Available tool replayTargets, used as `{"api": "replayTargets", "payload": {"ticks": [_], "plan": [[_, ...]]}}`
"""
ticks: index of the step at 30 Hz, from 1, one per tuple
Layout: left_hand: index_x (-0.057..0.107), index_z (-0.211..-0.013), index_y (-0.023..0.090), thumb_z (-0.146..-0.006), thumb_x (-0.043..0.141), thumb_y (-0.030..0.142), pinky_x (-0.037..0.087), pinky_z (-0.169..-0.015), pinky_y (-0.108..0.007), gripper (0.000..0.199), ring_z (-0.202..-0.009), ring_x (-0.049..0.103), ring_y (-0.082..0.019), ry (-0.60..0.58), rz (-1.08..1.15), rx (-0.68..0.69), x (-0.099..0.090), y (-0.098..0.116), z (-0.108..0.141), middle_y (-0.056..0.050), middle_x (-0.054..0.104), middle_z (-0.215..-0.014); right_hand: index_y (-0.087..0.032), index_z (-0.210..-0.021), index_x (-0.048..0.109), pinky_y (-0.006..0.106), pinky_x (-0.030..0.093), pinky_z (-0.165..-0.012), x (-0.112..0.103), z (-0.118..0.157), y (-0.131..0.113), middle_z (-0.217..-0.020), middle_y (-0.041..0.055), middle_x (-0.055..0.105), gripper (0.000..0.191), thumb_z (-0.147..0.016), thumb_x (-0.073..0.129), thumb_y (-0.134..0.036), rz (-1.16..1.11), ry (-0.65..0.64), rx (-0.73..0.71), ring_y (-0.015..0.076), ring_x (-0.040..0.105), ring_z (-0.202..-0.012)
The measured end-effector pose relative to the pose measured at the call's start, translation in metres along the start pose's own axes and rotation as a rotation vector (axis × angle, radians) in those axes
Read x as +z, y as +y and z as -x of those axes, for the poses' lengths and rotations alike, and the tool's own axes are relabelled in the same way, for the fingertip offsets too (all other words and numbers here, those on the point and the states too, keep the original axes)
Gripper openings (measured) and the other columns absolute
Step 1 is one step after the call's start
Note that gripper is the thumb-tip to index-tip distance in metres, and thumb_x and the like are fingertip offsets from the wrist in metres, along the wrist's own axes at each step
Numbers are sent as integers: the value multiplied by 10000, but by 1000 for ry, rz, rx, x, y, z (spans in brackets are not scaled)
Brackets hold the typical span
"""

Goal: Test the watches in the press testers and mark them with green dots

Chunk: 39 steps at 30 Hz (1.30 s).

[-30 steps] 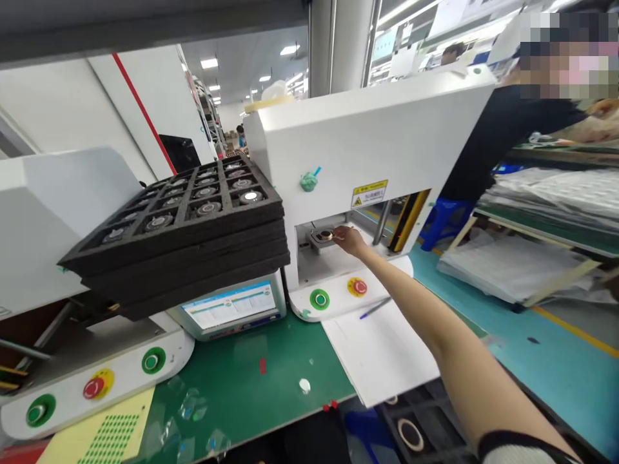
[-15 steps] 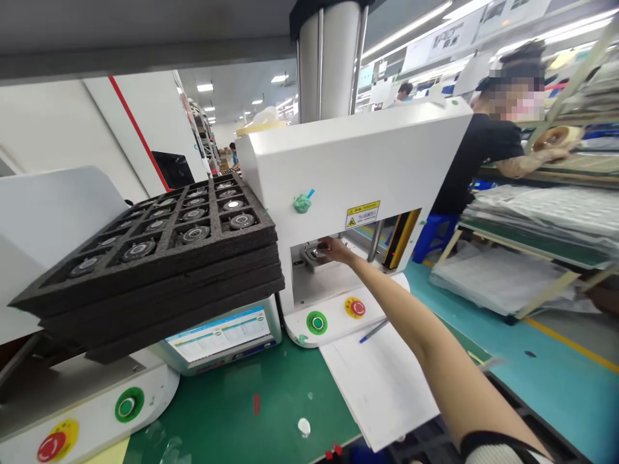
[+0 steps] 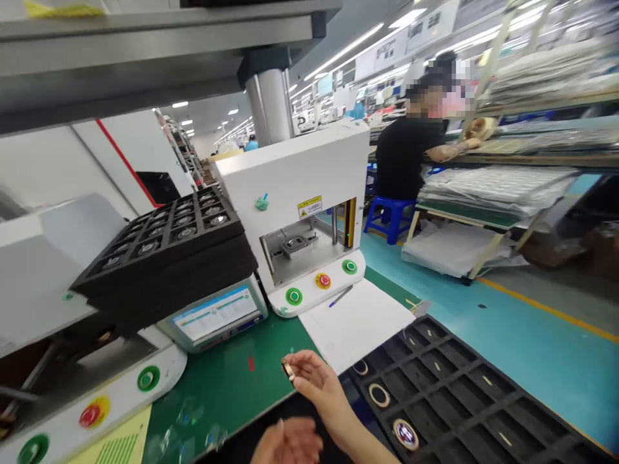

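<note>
Near the front edge of the green bench, my right hand (image 3: 319, 383) pinches a small gold-rimmed ring (image 3: 287, 369) between thumb and fingers, tilted nearly edge-on. My left hand (image 3: 290, 441) is just below it, fingers loosely extended and slightly blurred, with nothing visible in it. A black compartment tray (image 3: 435, 412) lies to the right of my hands, with several gold-rimmed round pieces along its near left side, one being a gold ring (image 3: 379, 395). Beyond my hands, the white press (image 3: 294, 180) has a dark metal fixture (image 3: 294, 243) in its opening.
Stacked black foam trays (image 3: 164, 270) with round dark parts stand above a display screen (image 3: 217, 312) at left. Paper (image 3: 358, 316) and a pen (image 3: 341, 296) lie before the press. Another machine's button panel (image 3: 120, 399) is at lower left. A person (image 3: 411, 148) sits beyond, at right.
My right hand has left the press opening and come back towards me, now holding the ring. My left hand has come into view. The view has swung so that the tray at right shows.
</note>
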<state>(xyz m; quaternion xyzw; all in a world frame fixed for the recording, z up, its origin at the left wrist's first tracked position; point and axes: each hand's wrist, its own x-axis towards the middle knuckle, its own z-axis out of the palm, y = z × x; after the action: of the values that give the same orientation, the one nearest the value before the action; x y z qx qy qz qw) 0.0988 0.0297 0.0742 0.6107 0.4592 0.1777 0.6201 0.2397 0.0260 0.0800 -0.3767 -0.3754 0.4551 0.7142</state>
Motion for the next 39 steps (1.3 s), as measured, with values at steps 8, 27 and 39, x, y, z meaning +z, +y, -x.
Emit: {"api": "replayTargets", "payload": {"ticks": [8,27,39], "plan": [[743,-776,131,-571,886,429,545,-625,-169,389,-634,656,-94,177,935,7,19,41,61,-37,705,-725,-268,-1038,661,291,564,-861,21,61,-21,-1064,67,717,293,-786,749,-389,-166,-187,-6,194,691,-990],[689,-1080,151,-897,595,113,528,-697,-198,210,-778,631,-123,496,-491,827,-23,56,118,-53,651,-841,-232,-1060,618,336,582,-679,38,66,-77,-852,41,715,435,-762,613,85,363,-397,-542,189,683,-787],[655,-1041,191,-925,572,172,499,-638,-246,144,-730,605,-139,400,-790,864,-41,55,114,-30,669,-826,-234,-934,584,311,521,-634,27,52,-79,-805,25,629,257,-840,577,6,476,-672,-286,167,611,-737]]}}
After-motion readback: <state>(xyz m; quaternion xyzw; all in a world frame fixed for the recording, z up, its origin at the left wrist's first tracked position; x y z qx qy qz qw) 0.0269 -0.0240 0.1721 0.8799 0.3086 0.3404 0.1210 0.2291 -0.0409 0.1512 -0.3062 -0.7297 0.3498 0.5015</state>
